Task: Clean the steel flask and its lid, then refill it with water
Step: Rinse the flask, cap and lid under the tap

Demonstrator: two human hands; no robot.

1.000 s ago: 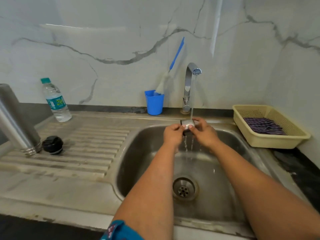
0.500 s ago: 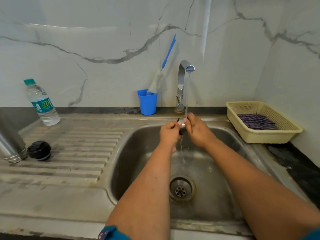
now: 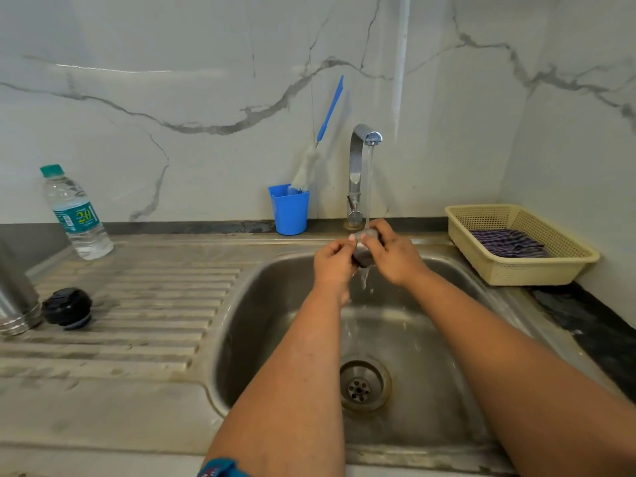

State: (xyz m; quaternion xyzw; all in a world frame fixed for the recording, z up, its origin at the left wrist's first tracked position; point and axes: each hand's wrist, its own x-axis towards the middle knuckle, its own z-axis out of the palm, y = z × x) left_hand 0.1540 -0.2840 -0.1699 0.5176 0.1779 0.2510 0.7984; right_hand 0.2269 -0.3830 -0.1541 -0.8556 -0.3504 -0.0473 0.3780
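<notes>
Room: white marble-look wall (image 3: 206, 98) with grey veins behind and to the right of a steel sink unit; dark counter strip (image 3: 592, 315) at far right.
Surface: ribbed steel drainboard (image 3: 144, 304) on the left, stained and dull; sink basin (image 3: 275, 321) on the right with a round drain (image 3: 361, 387).
Tap: chrome faucet (image 3: 358, 166) at the back rim, water running down onto the hands.
Left hand: left hand (image 3: 334, 263) curled round the left side of a small steel lid cup (image 3: 363, 249) under the stream.
Right hand: right hand (image 3: 392, 256) grips the same cup from the right, thumb on top.
Flask: steel flask (image 3: 15, 297) stands at the far left edge of the drainboard, partly out of view; black stopper lid (image 3: 67, 308) just beside it.
Writing: plastic water bottle (image 3: 75, 211) with a teal label reading "20"; the smaller print is unreadable.
Back rim: blue cup (image 3: 289, 211) holding a bottle brush (image 3: 316, 153) with a blue handle.
Right side: cream plastic basket (image 3: 516, 270) holding a checked cloth (image 3: 506, 242).
</notes>
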